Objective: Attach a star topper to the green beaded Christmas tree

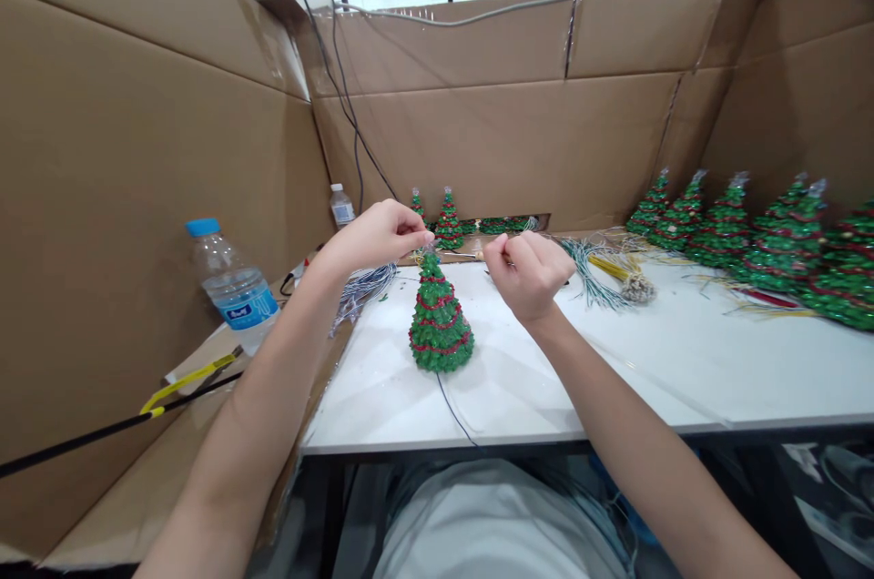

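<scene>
Green tree (439, 324), a small cone banded with red garlands, stands upright on the white table (683, 370), near its front edge and just ahead of the person's chest. A thin dark wire (454, 411) trails from its base over the table's front edge.

The left hand (379, 238) comes in from the left, its forearm stretched diagonally up across the table's corner and the wrist bent slightly down. Its thumb and forefinger are pinched together on the silvery tip of the tree, and the other fingers are curled in behind them.

The right hand (531, 274) hovers just to the right of the tree top, apart from it, back of the hand towards the camera and the forearm rising from the lower right. Its fingers are folded into a loose fist with the thumb pressed against the forefinger; whether anything thin sits in that pinch cannot be told.

A bundle of pale wires (361, 288) lies under the left wrist. A water bottle (232, 288) stands further left by the cardboard wall (123, 197). Finished trees (751, 233) line the right side, well apart from both hands.
</scene>
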Demonstrator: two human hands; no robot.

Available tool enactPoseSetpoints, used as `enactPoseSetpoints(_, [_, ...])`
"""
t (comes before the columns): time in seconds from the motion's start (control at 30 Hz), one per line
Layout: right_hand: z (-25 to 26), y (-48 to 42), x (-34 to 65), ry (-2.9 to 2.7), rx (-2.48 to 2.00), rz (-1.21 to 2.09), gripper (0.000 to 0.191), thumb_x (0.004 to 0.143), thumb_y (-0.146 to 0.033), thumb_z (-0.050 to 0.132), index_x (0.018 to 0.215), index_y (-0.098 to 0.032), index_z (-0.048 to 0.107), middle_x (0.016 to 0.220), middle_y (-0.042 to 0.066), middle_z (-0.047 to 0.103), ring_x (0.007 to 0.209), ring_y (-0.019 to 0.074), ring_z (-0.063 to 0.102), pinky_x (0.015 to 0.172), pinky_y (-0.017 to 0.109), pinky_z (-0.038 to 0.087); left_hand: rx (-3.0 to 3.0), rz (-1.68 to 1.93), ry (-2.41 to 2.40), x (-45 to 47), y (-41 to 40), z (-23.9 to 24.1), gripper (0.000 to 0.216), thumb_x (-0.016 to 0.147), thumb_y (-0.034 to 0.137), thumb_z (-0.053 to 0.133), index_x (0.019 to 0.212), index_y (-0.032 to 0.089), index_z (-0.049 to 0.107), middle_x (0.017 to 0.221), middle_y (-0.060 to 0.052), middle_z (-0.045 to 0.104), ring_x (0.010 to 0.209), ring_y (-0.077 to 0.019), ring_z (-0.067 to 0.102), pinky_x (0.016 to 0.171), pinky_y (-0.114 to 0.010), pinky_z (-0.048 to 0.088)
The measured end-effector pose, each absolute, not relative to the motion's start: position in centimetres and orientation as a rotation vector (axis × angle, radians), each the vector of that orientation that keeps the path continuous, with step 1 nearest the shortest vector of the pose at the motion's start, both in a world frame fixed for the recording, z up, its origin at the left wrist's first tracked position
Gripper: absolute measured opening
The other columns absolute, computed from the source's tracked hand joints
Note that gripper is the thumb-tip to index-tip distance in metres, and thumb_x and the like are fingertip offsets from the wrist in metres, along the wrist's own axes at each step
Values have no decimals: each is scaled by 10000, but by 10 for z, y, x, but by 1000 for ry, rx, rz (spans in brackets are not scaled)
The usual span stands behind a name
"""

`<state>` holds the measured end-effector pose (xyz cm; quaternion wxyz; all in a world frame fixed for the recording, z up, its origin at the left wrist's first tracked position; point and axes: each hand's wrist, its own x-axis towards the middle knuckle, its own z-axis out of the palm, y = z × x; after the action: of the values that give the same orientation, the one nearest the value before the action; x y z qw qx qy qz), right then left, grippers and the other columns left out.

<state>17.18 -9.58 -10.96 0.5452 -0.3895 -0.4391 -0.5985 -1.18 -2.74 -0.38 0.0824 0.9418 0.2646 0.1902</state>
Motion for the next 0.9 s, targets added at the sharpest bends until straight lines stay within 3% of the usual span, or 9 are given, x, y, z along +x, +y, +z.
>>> enactPoseSetpoints(0.33, [-122,-80,174,-1019,-1077,-956,373,839,-184,472,547,-213,241,479,-69,253,462,78,249,494,248,227,2790,559,782,-12,-26,-5,317,819,386,561,662,122,638,482,21,480,468,-79,393,473,-218,278])
enactPoseSetpoints(0.7, [-129,-70,168,-941,-1133,-110,349,769,-254,509,510,-209,280,500,-66,252,526,85,262,545,259,233,2791,543,799,-14,-29,-3,312,818,379,565,667,121,654,487,19,491,461,-75,378,469,-220,278])
enactPoseSetpoints(0.9, [-136,-56,169,-914,-1162,434,346,710,-272,539,481,-215,285,465,-79,227,480,64,205,487,257,157,2787,525,759,-15,-31,-2,316,828,384,561,686,120,663,473,20,488,444,-74,378,464,-218,278])
